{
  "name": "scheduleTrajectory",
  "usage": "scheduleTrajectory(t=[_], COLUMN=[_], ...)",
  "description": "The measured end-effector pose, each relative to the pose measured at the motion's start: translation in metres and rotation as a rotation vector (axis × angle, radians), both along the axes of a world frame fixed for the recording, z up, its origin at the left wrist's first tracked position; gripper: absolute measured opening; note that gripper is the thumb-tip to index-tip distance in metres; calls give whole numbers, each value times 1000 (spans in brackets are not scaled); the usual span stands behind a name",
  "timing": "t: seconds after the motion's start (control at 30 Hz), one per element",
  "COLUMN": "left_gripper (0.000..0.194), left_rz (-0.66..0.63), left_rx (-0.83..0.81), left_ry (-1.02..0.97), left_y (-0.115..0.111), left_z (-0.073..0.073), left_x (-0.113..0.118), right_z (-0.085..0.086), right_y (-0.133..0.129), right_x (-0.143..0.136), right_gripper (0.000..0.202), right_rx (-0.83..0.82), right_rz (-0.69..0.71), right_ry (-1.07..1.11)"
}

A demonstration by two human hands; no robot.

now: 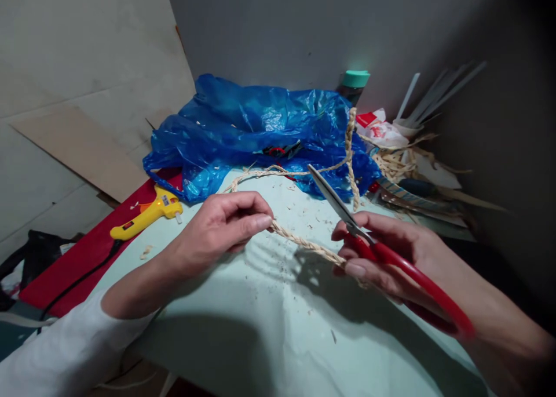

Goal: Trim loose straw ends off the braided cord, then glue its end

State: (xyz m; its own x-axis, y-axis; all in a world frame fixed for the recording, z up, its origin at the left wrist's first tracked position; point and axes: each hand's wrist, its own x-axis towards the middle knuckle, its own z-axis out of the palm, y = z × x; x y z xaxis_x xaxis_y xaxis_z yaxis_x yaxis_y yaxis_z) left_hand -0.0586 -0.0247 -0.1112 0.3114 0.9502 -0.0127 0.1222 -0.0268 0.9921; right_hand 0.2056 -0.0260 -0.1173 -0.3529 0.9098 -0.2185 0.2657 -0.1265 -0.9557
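Observation:
A braided straw cord (306, 244) stretches between both hands above the pale green table surface (299, 316). Thumb and fingers of my left hand (230, 223) pinch one part of it. My right hand (391, 258) holds red-handled scissors (417, 275), their blades pointing up and to the left, while its thumb and fingertips also grip the cord. Behind the hands, more thin braid (260, 172) curves across the table. A thicker braided piece (350, 159) rises beyond the scissors, against the blue plastic bag.
Behind lies a crumpled blue plastic bag (256, 113). A yellow glue gun (150, 214) with a black cable is at the left. Loose straw strips (397, 164), white sticks (434, 95) and a green-capped container (355, 84) stand at the back right.

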Motion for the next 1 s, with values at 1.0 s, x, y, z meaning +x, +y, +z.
scheduleTrajectory(t=[1.0], left_gripper=[13], left_rz=[-68], left_rx=[267], left_ry=[154], left_y=[-2], left_z=[0], left_x=[9], right_z=[-6], right_y=[-6], right_x=[-11], right_gripper=[50], right_rx=[-39], right_rz=[-50], right_ry=[73])
